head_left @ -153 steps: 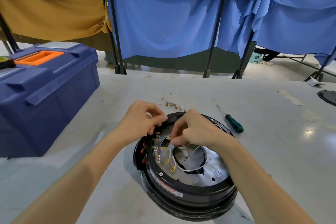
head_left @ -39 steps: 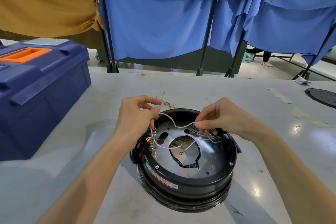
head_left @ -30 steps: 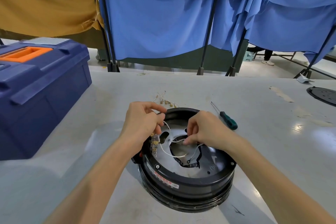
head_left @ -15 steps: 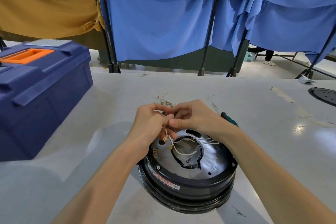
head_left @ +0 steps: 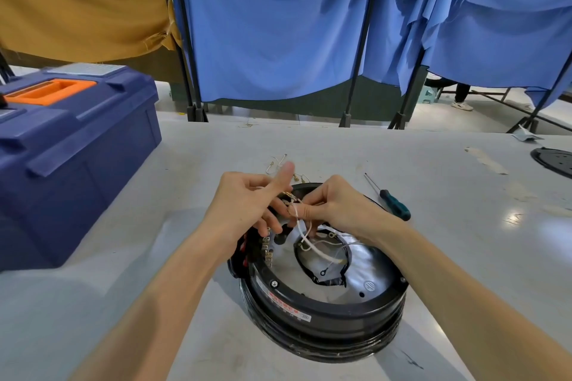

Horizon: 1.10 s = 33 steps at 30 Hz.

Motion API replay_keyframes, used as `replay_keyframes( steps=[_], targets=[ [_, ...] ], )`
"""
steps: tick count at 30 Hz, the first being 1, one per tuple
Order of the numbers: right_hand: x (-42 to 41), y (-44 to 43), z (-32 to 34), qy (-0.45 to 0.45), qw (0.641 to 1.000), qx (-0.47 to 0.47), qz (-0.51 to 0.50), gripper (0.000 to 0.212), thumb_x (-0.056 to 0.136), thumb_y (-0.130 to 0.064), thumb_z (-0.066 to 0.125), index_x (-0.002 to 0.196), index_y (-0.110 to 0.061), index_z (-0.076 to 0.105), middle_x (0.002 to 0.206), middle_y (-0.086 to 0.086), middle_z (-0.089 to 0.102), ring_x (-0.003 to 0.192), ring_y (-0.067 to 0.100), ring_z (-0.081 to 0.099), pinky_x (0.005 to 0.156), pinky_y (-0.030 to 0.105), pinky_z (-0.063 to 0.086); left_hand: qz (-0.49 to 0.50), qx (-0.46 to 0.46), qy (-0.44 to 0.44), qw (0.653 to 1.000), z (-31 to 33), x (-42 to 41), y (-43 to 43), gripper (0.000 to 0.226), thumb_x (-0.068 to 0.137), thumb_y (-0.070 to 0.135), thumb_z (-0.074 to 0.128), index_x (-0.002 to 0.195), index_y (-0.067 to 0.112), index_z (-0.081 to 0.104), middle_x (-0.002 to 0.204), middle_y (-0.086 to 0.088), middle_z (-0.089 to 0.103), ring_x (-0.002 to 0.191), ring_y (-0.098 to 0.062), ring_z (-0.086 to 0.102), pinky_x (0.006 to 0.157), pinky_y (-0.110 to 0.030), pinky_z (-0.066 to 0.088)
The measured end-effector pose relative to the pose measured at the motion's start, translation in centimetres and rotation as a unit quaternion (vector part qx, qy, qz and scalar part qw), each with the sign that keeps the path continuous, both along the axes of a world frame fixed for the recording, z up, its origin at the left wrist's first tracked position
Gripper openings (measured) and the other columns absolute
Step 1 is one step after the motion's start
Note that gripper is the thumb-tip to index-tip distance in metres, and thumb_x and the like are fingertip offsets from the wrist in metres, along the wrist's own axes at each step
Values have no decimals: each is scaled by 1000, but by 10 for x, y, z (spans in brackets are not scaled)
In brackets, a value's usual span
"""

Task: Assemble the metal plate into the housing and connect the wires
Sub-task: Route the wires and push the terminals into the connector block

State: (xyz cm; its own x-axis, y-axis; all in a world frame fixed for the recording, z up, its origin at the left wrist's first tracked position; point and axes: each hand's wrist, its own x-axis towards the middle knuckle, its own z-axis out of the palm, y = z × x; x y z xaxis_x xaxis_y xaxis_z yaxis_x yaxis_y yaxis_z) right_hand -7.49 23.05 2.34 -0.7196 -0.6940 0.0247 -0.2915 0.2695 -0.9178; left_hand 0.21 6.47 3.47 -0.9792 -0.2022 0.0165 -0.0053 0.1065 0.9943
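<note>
Nearest to me, the black round housing (head_left: 322,312) sits on the table (head_left: 464,226) close to its near edge, about midway along, in the same spot as half a second ago. The metal plate (head_left: 371,269) lies inside it, shiny face up, and a row of brass terminals (head_left: 267,252) stands along its left rim.

Both of my operator's hands work above the far side of the housing. The right hand (head_left: 337,207) pinches the white wire (head_left: 312,249) between thumb and forefinger. From that pinch the wire drops into the plate's central opening. Half a second ago the two hands were pressed together fingertip to fingertip. Now they have parted slightly. The left hand (head_left: 244,207) has raised its thumb straight up, and its fingers point down toward the left rim. A white strand crosses those fingers and a brass end shows just beside them, but I cannot tell whether the hand grips it.

Just beyond the right hand, the green-handled screwdriver (head_left: 396,209) lies on the table. More of it shows than before. Past the left thumb lies a small scatter of loose wire ends (head_left: 278,161).

The blue toolbox (head_left: 71,145) with its orange handle stands at the left edge. A black disc (head_left: 554,161) lies at the right edge. Behind the far edge hang blue curtains (head_left: 278,34) and a mustard cloth (head_left: 80,0).
</note>
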Motion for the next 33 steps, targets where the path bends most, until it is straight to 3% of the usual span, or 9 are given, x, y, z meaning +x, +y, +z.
replay_keyframes(
  steps=[3, 5, 7, 13, 20, 25, 27, 29, 33],
  targets=[
    [-1, 2, -1, 5, 1000, 3, 9, 15, 84, -27, 75, 73, -17, 79, 59, 1, 68, 55, 11, 64, 59, 19, 51, -6, -9, -8, 1000, -3, -1, -6, 13, 74, 18, 83, 80, 9, 76, 65, -15, 71, 46, -15, 60, 43, -19, 47],
    [-3, 5, -1, 5, 1000, 8, 13, 11, 83, -23, 76, 81, -13, 80, 75, 11, 74, 73, 24, 69, 75, 32, 58, -6, -18, -11, 1000, -4, -1, -7, 12, 74, 5, 81, 85, 6, 75, 64, -15, 71, 48, -14, 62, 47, -20, 51],
    [-4, 7, 0, -14, 999, 3, 29, 14, 82, -24, 76, 88, -11, 79, 85, 13, 75, 84, 23, 70, 83, 35, 58, -8, -14, -16, 1000, -5, 0, -6, 15, 75, 3, 79, 89, 3, 73, 65, -17, 70, 49, -17, 63, 49, -22, 54],
    [-4, 6, -3, -133, 987, -81, 29, 17, 77, -16, 72, 84, -1, 73, 71, 14, 70, 68, 23, 69, 70, 30, 59, -25, -2, -21, 999, -2, 1, 3, 15, 78, -5, 75, 89, -7, 65, 68, -21, 71, 57, -33, 70, 52, -29, 59],
    [-3, 8, 3, -147, 987, -61, 10, 5, 84, -3, 71, 81, 1, 70, 66, 14, 66, 49, 16, 56, 53, 22, 51, -15, -16, -10, 1000, -3, 1, 1, 7, 90, 4, 65, 89, 0, 70, 67, -12, 72, 59, -26, 71, 52, -24, 57],
    [2, 0, 2, -61, 997, 52, 7, 11, 87, -5, 71, 82, 5, 69, 69, 17, 68, 50, 17, 58, 58, 29, 47, 180, -241, 93, 949, -23, 2, -14, 6, 86, 26, 71, 80, 28, 73, 73, 8, 70, 72, -9, 64, 71, -32, 52],
    [4, -5, -1, -15, 994, 110, 4, 14, 89, -8, 69, 82, 4, 69, 69, 15, 70, 53, 18, 60, 62, 38, 43, 179, -219, 93, 955, -31, 5, -16, 3, 83, 25, 74, 80, 26, 74, 81, 7, 69, 76, -6, 63, 78, -31, 53],
    [5, -10, -1, 10, 990, 141, 7, 16, 90, -10, 68, 84, 4, 69, 68, 14, 70, 53, 17, 61, 62, 39, 44, 184, -194, 82, 960, -37, 9, -14, 5, 79, 29, 77, 81, 24, 76, 77, 10, 70, 72, -1, 64, 73, -24, 52],
    [2, -16, 1, 3, 986, 168, 17, 15, 92, -7, 65, 86, 6, 67, 65, 11, 68, 47, 13, 60, 44, 20, 45, 232, -146, 81, 958, -48, 16, -11, 11, 75, 38, 80, 71, 29, 74, 68, 17, 70, 69, 4, 65, 67, -17, 49]
  ],
)
